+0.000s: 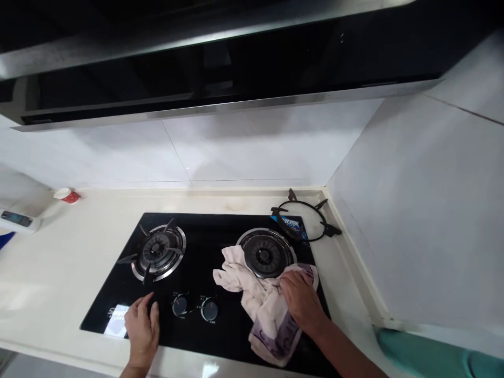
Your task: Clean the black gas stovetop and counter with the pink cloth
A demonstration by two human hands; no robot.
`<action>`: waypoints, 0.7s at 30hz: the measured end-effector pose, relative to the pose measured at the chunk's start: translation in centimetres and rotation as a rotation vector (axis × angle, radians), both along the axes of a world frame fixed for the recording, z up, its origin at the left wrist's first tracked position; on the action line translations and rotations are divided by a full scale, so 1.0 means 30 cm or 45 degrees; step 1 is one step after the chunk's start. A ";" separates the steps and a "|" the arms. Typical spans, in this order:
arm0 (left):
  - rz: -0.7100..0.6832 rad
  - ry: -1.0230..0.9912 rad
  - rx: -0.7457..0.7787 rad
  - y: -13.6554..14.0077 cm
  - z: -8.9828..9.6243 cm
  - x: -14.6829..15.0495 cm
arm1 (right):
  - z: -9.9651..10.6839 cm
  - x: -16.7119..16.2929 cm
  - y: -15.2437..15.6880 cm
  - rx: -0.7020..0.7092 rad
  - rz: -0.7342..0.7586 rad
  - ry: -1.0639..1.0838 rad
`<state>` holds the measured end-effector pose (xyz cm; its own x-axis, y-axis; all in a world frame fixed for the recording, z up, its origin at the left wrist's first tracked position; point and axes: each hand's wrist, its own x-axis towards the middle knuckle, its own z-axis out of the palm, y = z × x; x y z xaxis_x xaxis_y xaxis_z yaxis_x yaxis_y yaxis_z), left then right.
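Observation:
A pale pink cloth (265, 302) with purple patterned ends lies bunched over the front of the right burner (263, 253) on the black glass gas stove (212, 236). My right hand (301, 299) presses on the cloth's right part and grips it, its fingertips partly sunk in the folds. At the stove's front left, my left hand (142, 326) holds nothing, with thumb and fingers apart. Two control knobs (180, 304) sit just right of it. The right burner is without its pan support (303, 220), which stands tilted at the back right corner.
The left burner (156, 252) has its pan support legs on. A range hood (220, 68) hangs low over the back. On the white counter (59, 273) are a red and white paper cup (67, 195) and a white device (18, 220). Green fabric (433, 352) shows at lower right.

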<state>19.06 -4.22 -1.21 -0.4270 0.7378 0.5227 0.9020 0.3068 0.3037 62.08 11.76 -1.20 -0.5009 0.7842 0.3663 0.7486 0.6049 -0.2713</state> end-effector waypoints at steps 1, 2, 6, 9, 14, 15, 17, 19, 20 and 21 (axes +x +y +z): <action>0.015 0.014 -0.020 -0.006 -0.010 -0.016 | 0.012 -0.003 0.020 0.013 -0.025 -0.040; 0.026 0.028 -0.040 -0.014 -0.020 -0.028 | 0.022 -0.004 0.035 0.029 -0.056 -0.071; 0.052 0.065 -0.141 -0.047 -0.055 -0.037 | 0.021 0.046 0.043 0.058 -0.269 -0.041; 0.082 0.059 -0.204 -0.057 -0.060 -0.019 | -0.023 0.118 0.031 0.024 -0.462 0.075; 0.138 0.029 -0.274 -0.050 -0.047 0.002 | -0.086 0.079 0.076 -0.066 -0.366 0.204; 0.143 0.025 -0.276 -0.050 -0.044 0.004 | -0.088 0.046 0.096 -0.063 -0.348 0.217; 0.140 0.022 -0.269 -0.050 -0.041 0.005 | -0.084 -0.019 0.144 -0.035 -0.381 0.251; 0.131 0.027 -0.265 -0.052 -0.040 0.005 | -0.076 -0.063 0.195 -0.026 -0.429 0.278; 0.127 0.033 -0.268 -0.053 -0.040 0.006 | -0.072 -0.075 0.220 -0.039 -0.430 0.286; 0.123 0.041 -0.274 -0.054 -0.040 0.007 | -0.070 -0.081 0.244 -0.057 -0.417 0.295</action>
